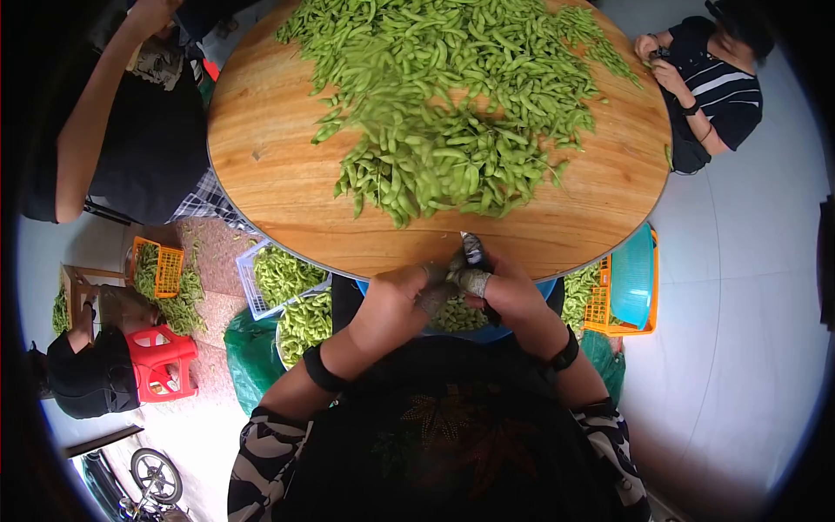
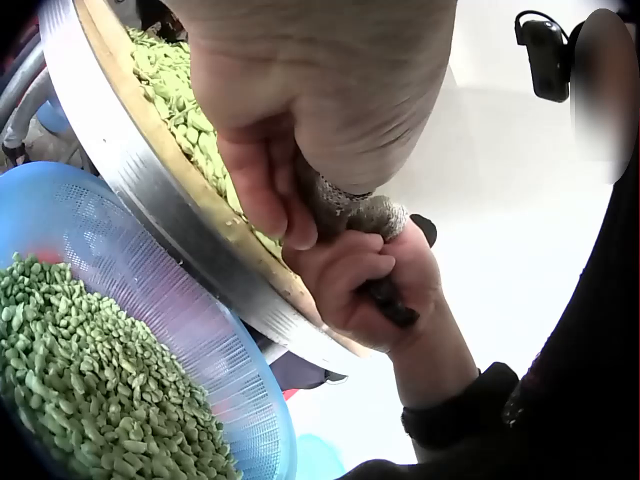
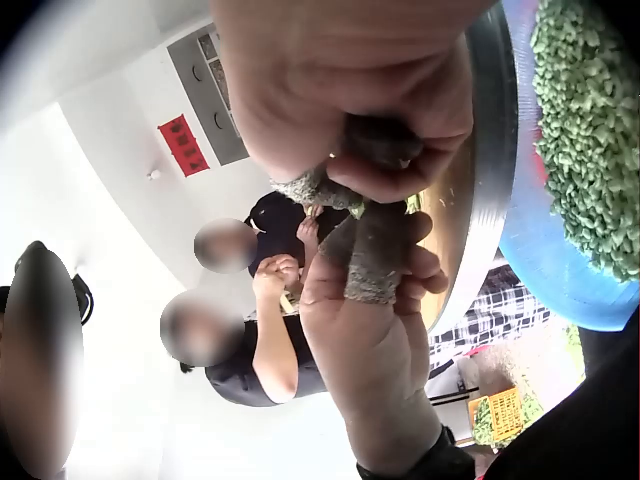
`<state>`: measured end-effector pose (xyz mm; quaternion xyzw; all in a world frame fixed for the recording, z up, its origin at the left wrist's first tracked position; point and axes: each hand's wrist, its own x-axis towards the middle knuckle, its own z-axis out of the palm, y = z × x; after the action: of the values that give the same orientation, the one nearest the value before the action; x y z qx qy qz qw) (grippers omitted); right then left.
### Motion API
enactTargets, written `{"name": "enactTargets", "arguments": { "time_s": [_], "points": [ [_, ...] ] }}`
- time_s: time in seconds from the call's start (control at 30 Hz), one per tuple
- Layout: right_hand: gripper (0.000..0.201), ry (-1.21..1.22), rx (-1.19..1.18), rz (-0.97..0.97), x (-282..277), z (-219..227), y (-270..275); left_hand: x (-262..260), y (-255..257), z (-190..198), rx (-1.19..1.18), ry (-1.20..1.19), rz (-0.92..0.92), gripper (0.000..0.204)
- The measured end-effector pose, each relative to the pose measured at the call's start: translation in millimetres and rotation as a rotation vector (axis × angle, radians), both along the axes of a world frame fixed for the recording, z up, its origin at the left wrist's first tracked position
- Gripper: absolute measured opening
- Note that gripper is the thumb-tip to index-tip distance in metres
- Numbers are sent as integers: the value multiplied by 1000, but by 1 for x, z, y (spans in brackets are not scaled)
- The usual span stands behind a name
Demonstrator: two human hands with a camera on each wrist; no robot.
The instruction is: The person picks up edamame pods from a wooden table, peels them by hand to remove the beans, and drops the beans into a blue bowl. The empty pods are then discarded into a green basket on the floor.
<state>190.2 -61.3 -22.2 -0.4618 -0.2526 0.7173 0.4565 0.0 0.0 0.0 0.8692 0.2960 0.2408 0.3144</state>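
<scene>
Both hands meet at the near table edge, dark covers on some fingertips. My left hand (image 1: 391, 300) pinches with its covered thumb (image 3: 378, 250) and finger. A bit of green pod (image 3: 358, 210) shows there in the right wrist view, mostly hidden. My right hand (image 1: 513, 296) curls round a short dark handle (image 2: 390, 302) that sticks out of the fist; the tool's kind is hidden. Its covered fingertips touch the left ones. Beyond the hands, a heap of green soybean pods (image 1: 435, 165) lies on the round wooden table (image 1: 270, 157). Shelled beans (image 2: 110, 380) fill a blue basket (image 2: 262, 400) below.
Crates of pods flank my lap: a white crate (image 1: 248, 283) at left, an orange crate (image 1: 600, 309) at right with a teal basket (image 1: 632, 278). People sit around the table. A red stool (image 1: 165, 361) and a motorcycle wheel (image 1: 156, 476) are farther left.
</scene>
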Motion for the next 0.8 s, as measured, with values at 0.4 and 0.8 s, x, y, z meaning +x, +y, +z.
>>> {"name": "enactTargets", "arguments": {
  "time_s": [0.4, 0.8],
  "points": [
    [28, -347, 467, -60, -8, 8, -14, -4, 13, -19, -1801, -657, -104, 16],
    [33, -1081, 628, -104, -10, 8, -14, -8, 8, -18, -642, -210, -48, 10]
  ]
}}
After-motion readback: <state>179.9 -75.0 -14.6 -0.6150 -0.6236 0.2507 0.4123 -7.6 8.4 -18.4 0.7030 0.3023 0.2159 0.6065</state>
